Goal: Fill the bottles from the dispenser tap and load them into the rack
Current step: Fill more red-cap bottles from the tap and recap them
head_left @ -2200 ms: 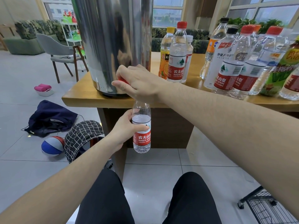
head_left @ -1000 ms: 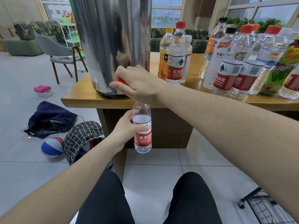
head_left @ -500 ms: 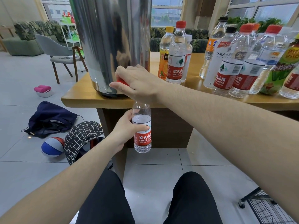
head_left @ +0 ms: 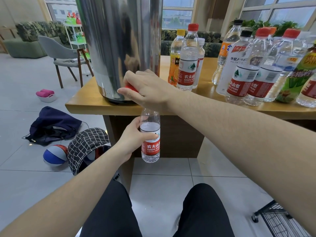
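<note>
A tall steel dispenser (head_left: 119, 45) stands at the corner of the wooden table (head_left: 89, 105). My right hand (head_left: 148, 89) is curled over its red tap handle (head_left: 130, 87) at the base. Directly below, my left hand (head_left: 133, 139) grips a clear bottle (head_left: 150, 147) with a red label, held upright under the tap. Water reaches about the top of the label. The bottle's mouth is hidden behind my right hand. A black wire rack (head_left: 280, 221) on castors stands on the floor at the lower right.
Several capped bottles (head_left: 242, 71) crowd the table to the right, and three more (head_left: 187, 59) stand beside the dispenser. On the floor to the left lie a dark bag (head_left: 53, 125), a checked bag (head_left: 85, 144) and a ball (head_left: 54, 154). My knees (head_left: 153, 211) are below.
The water level in the held bottle has risen a little. Both hands stay where they were.
</note>
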### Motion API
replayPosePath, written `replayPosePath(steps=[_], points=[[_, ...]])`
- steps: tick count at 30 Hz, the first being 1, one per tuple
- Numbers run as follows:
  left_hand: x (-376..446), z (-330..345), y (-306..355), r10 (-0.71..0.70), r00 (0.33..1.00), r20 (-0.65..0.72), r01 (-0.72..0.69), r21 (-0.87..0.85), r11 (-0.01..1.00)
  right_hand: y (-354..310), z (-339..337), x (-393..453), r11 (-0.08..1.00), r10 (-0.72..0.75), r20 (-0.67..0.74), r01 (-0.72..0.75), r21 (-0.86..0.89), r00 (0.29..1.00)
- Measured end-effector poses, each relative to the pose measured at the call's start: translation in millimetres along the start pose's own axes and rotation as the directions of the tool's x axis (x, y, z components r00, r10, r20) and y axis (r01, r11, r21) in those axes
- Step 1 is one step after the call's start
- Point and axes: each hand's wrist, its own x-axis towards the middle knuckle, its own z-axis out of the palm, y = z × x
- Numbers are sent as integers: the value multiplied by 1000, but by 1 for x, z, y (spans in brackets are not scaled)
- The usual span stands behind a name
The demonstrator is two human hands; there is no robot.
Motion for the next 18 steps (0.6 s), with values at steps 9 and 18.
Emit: replayPosePath(steps=[9, 18], points=[[2, -1, -1, 9, 1000, 5, -9, 0, 1000, -1, -1, -1, 1000, 4, 1, -4, -4, 1000], [2, -6, 0, 21, 1000, 6, -21, 20, 1000, 0, 0, 1, 1000, -1, 6, 1, -23, 1000]])
